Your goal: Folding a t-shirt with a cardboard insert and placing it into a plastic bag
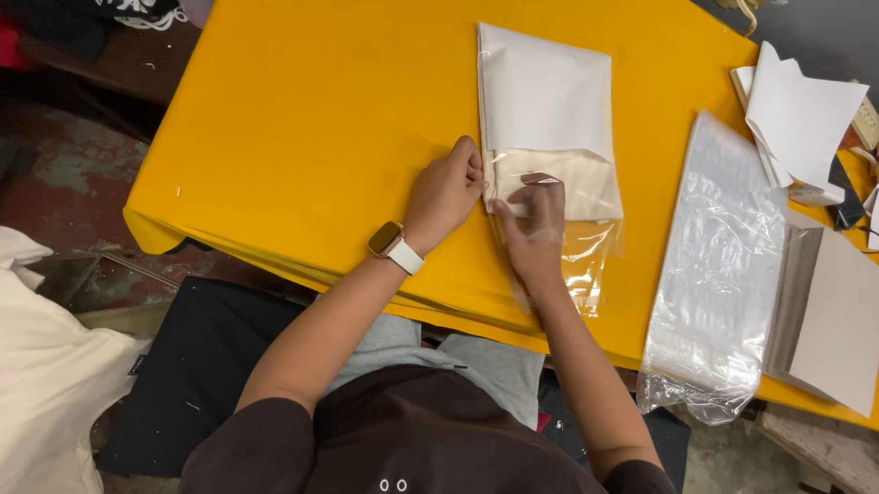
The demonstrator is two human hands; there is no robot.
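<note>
A clear plastic bag (pixel 595 257) lies on the yellow table (pixel 317 126) with a folded cream cloth (pixel 583 184) and a white card (pixel 542 90) inside it. My left hand (pixel 446 194), with a watch on its wrist, pinches the bag's left edge beside the cloth. My right hand (pixel 535 231) is inside the bag's open end, its fingers closed on the near edge of the cloth.
A stack of clear plastic bags (pixel 716 266) lies to the right, with grey-white cards (pixel 831 319) beside it and loose white sheets (pixel 800 113) behind. White cloth (pixel 17 359) is piled on the floor at left. The table's near edge runs just under my forearms.
</note>
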